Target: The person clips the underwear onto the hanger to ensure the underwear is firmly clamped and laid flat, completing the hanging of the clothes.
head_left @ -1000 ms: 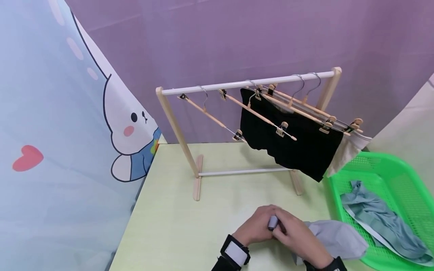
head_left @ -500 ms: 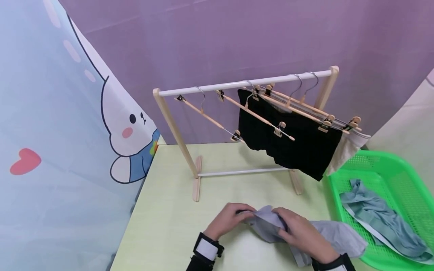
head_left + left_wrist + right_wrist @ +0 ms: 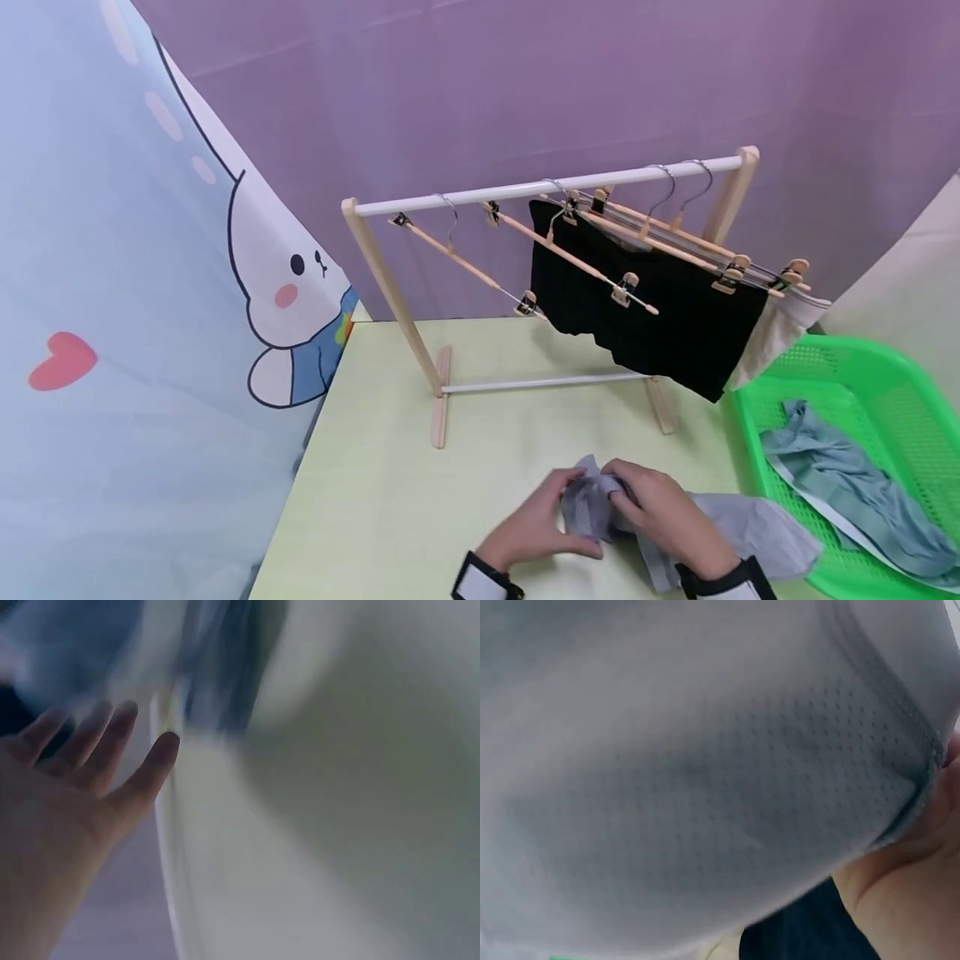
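Observation:
Grey underpants lie bunched near the front of the table, one end trailing toward the right. My right hand pinches their bunched edge between thumb and fingers. Beside the lifted part, my left hand has thumb and fingers spread apart around the cloth. In the left wrist view, the fingers of that left hand are extended, with blurred cloth just beyond them. Perforated fabric of the underpants fills most of the right wrist view and hides most of the right hand.
A wooden rack with a white rail stands behind the hands. Hangers with clips hang there, including a bare hanger and black shorts. On the right, a green basket holds a teal garment.
Both hands were together over a small rolled part of the grey underpants. They moved apart, the left pulling cloth leftward. Now the left fingers have spread, nearer the right hand.

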`<state>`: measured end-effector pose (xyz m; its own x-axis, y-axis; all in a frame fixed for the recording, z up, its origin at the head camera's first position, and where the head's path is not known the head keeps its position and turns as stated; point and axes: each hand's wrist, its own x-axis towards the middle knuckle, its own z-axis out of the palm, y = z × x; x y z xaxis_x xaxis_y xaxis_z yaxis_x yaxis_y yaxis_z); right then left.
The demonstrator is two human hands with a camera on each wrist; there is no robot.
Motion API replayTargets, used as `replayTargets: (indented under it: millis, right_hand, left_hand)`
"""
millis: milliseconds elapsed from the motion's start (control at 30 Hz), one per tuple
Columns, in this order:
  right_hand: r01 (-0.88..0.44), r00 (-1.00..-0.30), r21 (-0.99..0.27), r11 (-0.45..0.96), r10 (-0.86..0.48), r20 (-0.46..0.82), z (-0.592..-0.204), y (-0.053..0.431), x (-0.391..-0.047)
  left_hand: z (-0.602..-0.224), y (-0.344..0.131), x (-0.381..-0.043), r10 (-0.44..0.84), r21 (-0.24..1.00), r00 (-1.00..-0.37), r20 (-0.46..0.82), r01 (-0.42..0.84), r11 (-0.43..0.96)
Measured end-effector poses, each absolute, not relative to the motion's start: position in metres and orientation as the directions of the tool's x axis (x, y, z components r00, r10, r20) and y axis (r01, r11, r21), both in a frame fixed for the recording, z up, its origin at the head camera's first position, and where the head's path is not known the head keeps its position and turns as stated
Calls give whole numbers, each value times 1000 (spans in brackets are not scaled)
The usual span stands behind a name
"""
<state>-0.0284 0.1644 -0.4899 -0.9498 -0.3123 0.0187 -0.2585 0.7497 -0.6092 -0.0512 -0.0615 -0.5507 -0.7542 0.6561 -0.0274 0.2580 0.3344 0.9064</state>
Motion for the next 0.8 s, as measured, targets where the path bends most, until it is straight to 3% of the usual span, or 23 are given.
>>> replayTargets:
  millis: [133, 300, 433, 633, 800]
  right_hand:
    - [-285, -954, -579, 764, -285, 93, -490, 155, -27]
    - [-311, -948, -563, 766, -293, 125, -489, 160, -25]
    - [-326, -926, -594, 736, -374, 44, -491, 173, -24]
    - [-226, -872, -709, 668, -463, -158, -499, 196, -22]
    - [-208, -867, -733, 647, -469, -169, -498, 215, -24]
  left_hand:
    - [-559, -44, -41, 599, 857, -800, 7, 314, 409]
    - [-564, -56, -50, 554, 801, -824, 119, 410, 436]
    - [-562, -82, -60, 516, 873, -846, 135, 348, 342]
    - [-544, -130, -71, 423, 927, -902, 92, 232, 294]
    - [-525, -165, -80, 365, 948, -928, 76, 181, 261]
